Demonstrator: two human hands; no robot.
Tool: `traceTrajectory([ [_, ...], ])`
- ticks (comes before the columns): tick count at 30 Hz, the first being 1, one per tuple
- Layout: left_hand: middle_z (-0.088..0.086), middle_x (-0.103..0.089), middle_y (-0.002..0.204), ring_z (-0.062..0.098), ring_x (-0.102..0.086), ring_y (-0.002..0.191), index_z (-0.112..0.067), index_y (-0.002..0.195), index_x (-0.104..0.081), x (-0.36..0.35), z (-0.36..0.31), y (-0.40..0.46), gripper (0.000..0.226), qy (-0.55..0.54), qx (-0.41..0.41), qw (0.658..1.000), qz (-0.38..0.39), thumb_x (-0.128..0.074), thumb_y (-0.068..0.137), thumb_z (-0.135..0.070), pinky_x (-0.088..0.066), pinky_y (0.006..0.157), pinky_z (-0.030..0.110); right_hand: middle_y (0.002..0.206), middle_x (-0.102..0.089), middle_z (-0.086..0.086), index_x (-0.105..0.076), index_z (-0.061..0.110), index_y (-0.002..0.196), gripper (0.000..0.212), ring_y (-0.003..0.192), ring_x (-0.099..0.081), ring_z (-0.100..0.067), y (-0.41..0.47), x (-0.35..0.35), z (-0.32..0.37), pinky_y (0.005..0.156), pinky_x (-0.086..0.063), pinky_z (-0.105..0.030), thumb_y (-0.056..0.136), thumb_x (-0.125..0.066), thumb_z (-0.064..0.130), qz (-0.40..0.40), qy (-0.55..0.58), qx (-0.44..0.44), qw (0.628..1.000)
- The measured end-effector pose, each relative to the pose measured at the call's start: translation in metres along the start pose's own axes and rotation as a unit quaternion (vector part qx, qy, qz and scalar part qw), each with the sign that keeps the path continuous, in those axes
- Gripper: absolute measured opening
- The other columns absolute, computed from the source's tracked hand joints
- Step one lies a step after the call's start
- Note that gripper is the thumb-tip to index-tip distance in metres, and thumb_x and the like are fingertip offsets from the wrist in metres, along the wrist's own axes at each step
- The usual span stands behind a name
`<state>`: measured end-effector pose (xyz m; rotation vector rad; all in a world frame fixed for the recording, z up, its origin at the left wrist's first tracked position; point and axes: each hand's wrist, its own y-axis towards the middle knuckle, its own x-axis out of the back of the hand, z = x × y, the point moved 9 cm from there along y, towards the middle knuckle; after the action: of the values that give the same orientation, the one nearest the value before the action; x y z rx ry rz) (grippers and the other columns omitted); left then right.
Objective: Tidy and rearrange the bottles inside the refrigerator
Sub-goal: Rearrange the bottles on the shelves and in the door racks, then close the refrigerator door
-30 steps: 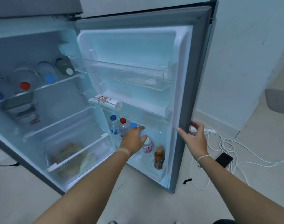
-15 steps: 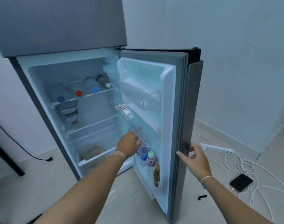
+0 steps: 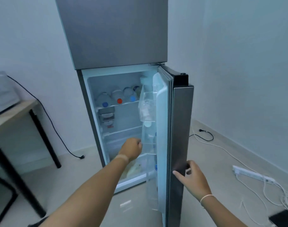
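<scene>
Your left hand (image 3: 132,149) is reached into the open lower compartment of the refrigerator (image 3: 113,35), at the level of the middle door bin (image 3: 149,145). Its fingers (image 3: 138,142) are curled inward toward the bin's near edge. Whether they are clamped on anything cannot be told; the fingertips are hidden behind the knuckles and the clear plastic.

Your right hand (image 3: 193,179) is on the outer edge of the refrigerator door (image 3: 181,128). The thumb lies on the steel front face, and the other fingers wrap around the edge, so the hand is closed on the door. The door stands partly open, nearly edge-on to the camera.

Bottles (image 3: 118,97) lie on their sides on the top shelf (image 3: 118,104), caps facing you. From left: a blue cap (image 3: 105,104), a red cap (image 3: 119,101), another blue cap (image 3: 133,98), and a fourth bottle mostly hidden behind the upper door bin (image 3: 147,107). They sit side by side, close together. More bottles stand in the lower part of the door, seen only as blurred shapes through the plastic; a blue label (image 3: 156,167) shows there.

The crisper drawer (image 3: 133,169) at the bottom holds something pale, unidentifiable.

A counter (image 3: 12,113) stands to the left. On the floor (image 3: 222,153) to the right are a white power strip (image 3: 253,174) and tangled white cables (image 3: 274,194), with a dark phone (image 3: 282,217) near the corner.
</scene>
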<state>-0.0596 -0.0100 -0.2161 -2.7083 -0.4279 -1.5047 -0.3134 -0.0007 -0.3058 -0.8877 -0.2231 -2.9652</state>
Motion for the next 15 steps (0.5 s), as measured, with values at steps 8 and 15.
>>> traceTrajectory([
  [8, 0.004, -0.054, 0.088, 0.017, -0.048, 0.086, -0.017, 0.085, -0.054, 0.079, 0.024, -0.009, 0.018, -0.098, -0.005, 0.991, -0.086, -0.041, 0.097, -0.016, -0.034, 0.076, 0.023, 0.106, -0.054, 0.008, -0.047, 0.025, 0.105, 0.048, 0.091, -0.055, -0.012, 0.008, -0.043, 0.068, 0.075, -0.048, -0.027, 0.072, -0.072, 0.05, 0.039, -0.024, 0.062, 0.997],
  [15, 0.013, -0.056, 0.077, 0.024, -0.049, 0.073, 0.003, 0.078, -0.055, 0.172, 0.025, 0.004, 0.045, -0.159, -0.007, 0.969, -0.191, -0.034, 0.099, -0.031, -0.043, 0.059, 0.028, 0.124, -0.049, 0.007, -0.047, 0.021, 0.122, 0.058, 0.113, -0.053, -0.013, 0.021, -0.063, 0.142, 0.089, -0.046, -0.029, 0.076, -0.07, 0.048, 0.062, -0.059, 0.162, 0.983],
])
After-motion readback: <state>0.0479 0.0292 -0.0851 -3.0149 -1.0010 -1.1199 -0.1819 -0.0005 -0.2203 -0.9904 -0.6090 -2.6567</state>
